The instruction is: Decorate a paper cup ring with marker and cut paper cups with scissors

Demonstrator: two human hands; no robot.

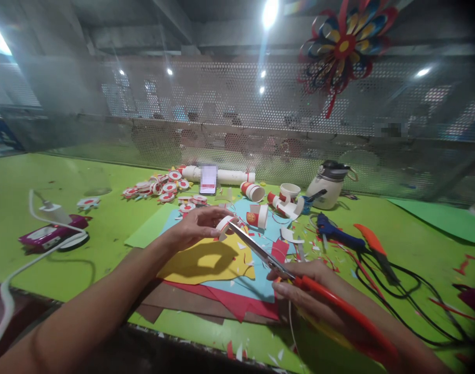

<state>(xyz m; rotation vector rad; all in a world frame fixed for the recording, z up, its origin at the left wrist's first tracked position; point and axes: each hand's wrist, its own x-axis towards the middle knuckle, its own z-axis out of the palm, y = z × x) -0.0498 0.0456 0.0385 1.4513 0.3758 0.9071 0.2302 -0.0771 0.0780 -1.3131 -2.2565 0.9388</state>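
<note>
My left hand (196,227) pinches a small white and red paper cup piece (224,225) above a stack of coloured paper sheets (206,265). My right hand (307,288) grips red-handled scissors (268,257), whose blades point up and left, their tips touching the paper piece. A yellow sheet with a cut-out hole lies on top of the stack, over blue, red and brown sheets. Small paper scraps lie scattered around the sheets.
Paper cups (256,192) and cut cup rings (159,188) lie behind, near a phone (208,179) leaning on a white tube. A blue glue gun (337,235), an orange tool (372,241), black cables, a white jug (329,184), and a pink device (46,235) sit on the green table.
</note>
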